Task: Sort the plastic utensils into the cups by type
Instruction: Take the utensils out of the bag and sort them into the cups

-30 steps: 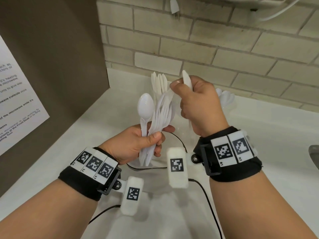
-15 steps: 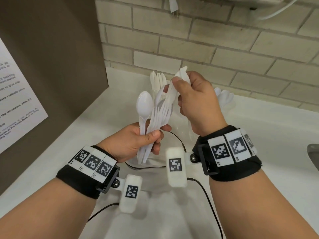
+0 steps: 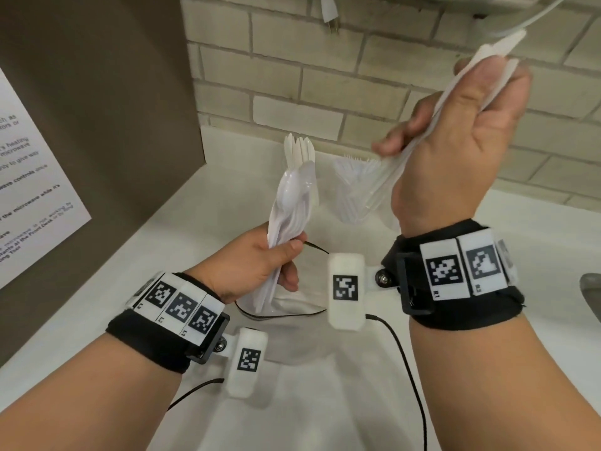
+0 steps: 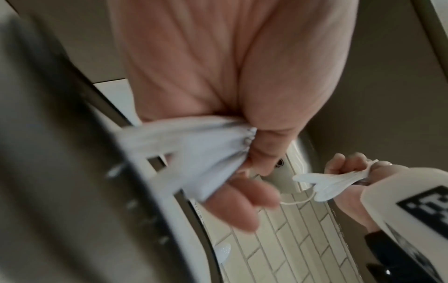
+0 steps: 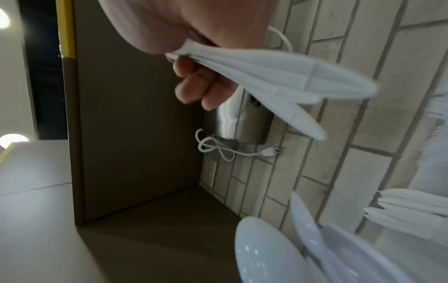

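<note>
Your left hand (image 3: 260, 262) grips a bunch of spoons (image 3: 291, 209) upright over the table (image 3: 325, 402). Your right hand (image 3: 455, 151), up at two o'clock, clenches several forks (image 3: 390, 177) (tines down) above a clear cup (image 3: 354, 203).

Glossy white plastic spoons (image 3: 294, 193); smooth matt white tabletop (image 3: 182, 242); rough painted brick wall (image 3: 374, 70); black cloth wristbands (image 3: 455, 307); clear plastic cup (image 3: 353, 190).
</note>
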A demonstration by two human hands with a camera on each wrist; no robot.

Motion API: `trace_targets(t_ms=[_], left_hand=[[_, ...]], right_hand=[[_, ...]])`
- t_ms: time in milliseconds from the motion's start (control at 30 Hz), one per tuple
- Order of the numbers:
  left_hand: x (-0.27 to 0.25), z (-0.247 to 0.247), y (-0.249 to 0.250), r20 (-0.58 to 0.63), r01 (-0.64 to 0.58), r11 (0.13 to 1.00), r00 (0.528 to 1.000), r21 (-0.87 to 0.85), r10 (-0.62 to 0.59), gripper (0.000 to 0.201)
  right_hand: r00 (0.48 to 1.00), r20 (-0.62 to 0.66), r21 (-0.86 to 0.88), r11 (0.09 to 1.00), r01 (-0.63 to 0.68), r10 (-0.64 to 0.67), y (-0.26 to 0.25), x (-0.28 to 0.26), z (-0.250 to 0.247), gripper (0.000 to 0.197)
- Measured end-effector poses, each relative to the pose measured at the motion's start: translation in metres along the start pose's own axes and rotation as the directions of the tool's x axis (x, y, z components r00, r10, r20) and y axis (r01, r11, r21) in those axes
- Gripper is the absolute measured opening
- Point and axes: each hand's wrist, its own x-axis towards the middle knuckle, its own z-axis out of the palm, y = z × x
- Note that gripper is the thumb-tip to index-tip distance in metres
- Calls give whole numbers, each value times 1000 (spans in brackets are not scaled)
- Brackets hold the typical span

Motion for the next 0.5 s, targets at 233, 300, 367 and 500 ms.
trace_targets(t_ms=[233,300,367,500], left_hand=[[15,7,11,-375,46,874,913,483,159,26],[17,8,13,-410,62,836,890,546,201,28],[17,9,14,-431,83,825,879,559,204,30],[17,13,16,-429,88,813,879,575,209,31]], right_hand=[[834,354,-586,795,-156,424,36,-30,2,16],[801,388,-638,760,-124,456,39,-38,4,16],[789,407,-705,707,-48,460,41,-42,7,17],[806,377,-798,602,32,456,48,-45,13,32]])
